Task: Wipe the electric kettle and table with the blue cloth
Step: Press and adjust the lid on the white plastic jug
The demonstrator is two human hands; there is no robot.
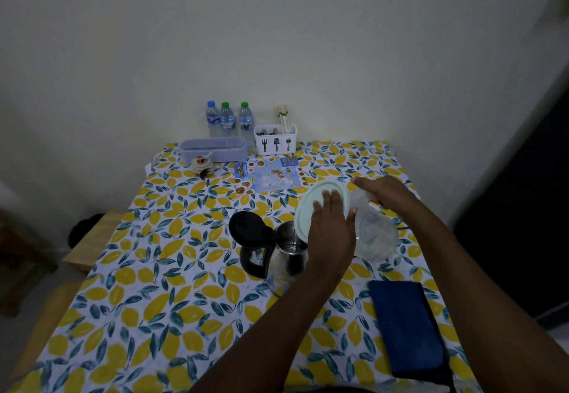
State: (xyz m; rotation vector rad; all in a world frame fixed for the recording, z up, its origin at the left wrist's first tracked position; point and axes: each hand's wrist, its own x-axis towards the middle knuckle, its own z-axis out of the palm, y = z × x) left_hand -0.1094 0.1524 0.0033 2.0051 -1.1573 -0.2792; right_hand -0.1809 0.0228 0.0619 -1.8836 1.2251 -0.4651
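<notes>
Listing the items at centre and lower right of the frame.

Electric kettle (284, 257): steel body, black handle to the left, black lid flipped open toward the upper left; standing at mid-frame on the lemon-print table (147, 300).

Blue cloth (406, 328): folded, flat on the table at lower right, untouched, its long axis running from upper left to lower right. It lies below and to the right of the kettle, apart from it.

Left hand (331, 229): fingers spread flat against a pale round lid (320, 208), pressing or steadying it just above the kettle's mouth; whether the thumb hooks the rim cannot be told.

Right hand (385, 191): curled over the far end of a clear plastic container (374, 232), which sits tipped toward the kettle, right of centre. The hold looks like a grasp, though the fingertips are hidden.

Judgement: wiping not yet begun. Both hands are occupied and sit above the cloth in the frame; the right forearm passes just beside the cloth, so the right hand is the nearer one to draw back and pick it up.
</notes>
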